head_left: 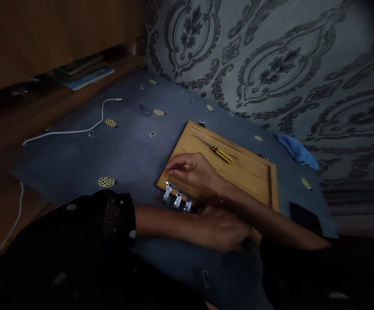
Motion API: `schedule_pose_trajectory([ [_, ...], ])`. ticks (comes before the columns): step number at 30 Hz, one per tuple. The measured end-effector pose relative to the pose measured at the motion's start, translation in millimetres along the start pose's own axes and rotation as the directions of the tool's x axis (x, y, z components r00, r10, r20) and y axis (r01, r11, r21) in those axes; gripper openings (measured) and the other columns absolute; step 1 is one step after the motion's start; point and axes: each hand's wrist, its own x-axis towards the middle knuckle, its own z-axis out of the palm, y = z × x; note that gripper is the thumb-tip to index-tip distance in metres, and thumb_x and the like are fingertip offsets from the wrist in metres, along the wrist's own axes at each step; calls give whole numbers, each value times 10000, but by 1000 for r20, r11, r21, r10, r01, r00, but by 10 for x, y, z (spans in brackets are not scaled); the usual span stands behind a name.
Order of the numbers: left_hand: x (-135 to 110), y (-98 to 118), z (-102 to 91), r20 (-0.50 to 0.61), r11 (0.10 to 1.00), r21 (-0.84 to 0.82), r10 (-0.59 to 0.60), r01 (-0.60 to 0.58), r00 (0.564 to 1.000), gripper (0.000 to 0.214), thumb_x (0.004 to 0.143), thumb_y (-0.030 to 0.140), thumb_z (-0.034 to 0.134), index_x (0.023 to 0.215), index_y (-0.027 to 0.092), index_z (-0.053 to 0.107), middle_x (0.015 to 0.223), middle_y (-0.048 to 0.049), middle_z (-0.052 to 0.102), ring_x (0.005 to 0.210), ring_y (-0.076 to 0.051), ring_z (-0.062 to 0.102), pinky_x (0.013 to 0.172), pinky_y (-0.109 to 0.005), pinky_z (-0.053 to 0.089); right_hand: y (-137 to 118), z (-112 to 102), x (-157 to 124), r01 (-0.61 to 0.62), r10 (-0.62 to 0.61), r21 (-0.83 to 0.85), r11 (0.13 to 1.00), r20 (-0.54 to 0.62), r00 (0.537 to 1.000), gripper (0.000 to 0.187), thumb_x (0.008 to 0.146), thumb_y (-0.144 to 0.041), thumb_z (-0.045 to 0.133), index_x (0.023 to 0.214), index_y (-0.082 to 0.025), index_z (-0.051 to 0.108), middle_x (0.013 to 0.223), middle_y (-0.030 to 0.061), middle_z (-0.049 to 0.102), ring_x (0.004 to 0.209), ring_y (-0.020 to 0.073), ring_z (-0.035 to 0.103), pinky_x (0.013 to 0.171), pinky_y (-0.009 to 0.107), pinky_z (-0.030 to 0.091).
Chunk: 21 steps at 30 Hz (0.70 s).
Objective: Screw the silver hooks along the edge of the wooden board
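A wooden board [248, 176] with a raised rim lies on the patterned blue cloth. Three shiny metal hook-like fittings [178, 200] line its near left edge. Above that corner is my right hand [195, 170], thumb and fingertips drawn together; anything small between them is not visible. My left arm crosses under the right one. Beside the board's near edge, my left hand [227, 228] is curled, its fingertips hidden and slightly blurred, so what it grips cannot be made out. A yellow and black screwdriver [221, 153] rests on the board's far part.
A white cable [73, 131] runs over the cloth at left, beside a wooden cabinet [57, 30] with books [90, 78] on its low shelf. At right lie a blue cloth [297, 150] and a flat black object [306, 218]. A patterned wall [232, 51] stands behind.
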Motion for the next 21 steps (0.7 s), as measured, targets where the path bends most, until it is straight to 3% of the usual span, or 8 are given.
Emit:
schedule_pose_trajectory([
  [4,-25,29,-70,79,1000,26,-3,1,997,484,919,307,655,1305,20,603,1435,-225,585,1357,-358,536,1127,-469,452,24,-33,-107,10,-12,-82,997,-14,1000,151,825,-139,600,836,-170,747,815,21,745,740,132,675,689,243,519],
  [10,-15,36,-64,88,998,60,-18,13,996,485,924,337,664,1312,55,592,1437,-200,594,1328,-324,553,1125,-456,453,16,-72,-146,27,-22,-246,969,21,1000,156,831,-114,622,840,-178,765,815,14,756,735,131,680,702,239,495],
  [13,-12,43,-73,90,997,68,-26,20,996,511,932,345,659,1351,68,566,1476,-194,562,1361,-317,522,1116,-431,457,28,-84,-154,11,-9,-209,978,11,1000,148,830,-118,617,825,-170,756,784,11,741,708,128,669,679,236,482],
  [16,-21,65,-113,121,996,75,-57,48,991,443,936,343,653,1267,50,620,1387,-206,616,1287,-332,572,1049,-431,494,61,-149,-191,11,-15,-152,988,-26,1000,142,829,-127,604,828,-162,742,769,2,717,689,113,635,663,229,462],
  [21,-37,110,-185,135,989,106,-114,100,984,436,919,402,681,1216,86,632,1356,-201,590,1252,-365,559,970,-467,494,180,-408,-399,-151,140,-196,969,-71,988,83,788,-152,618,792,-152,700,692,-14,651,651,111,568,624,233,429],
])
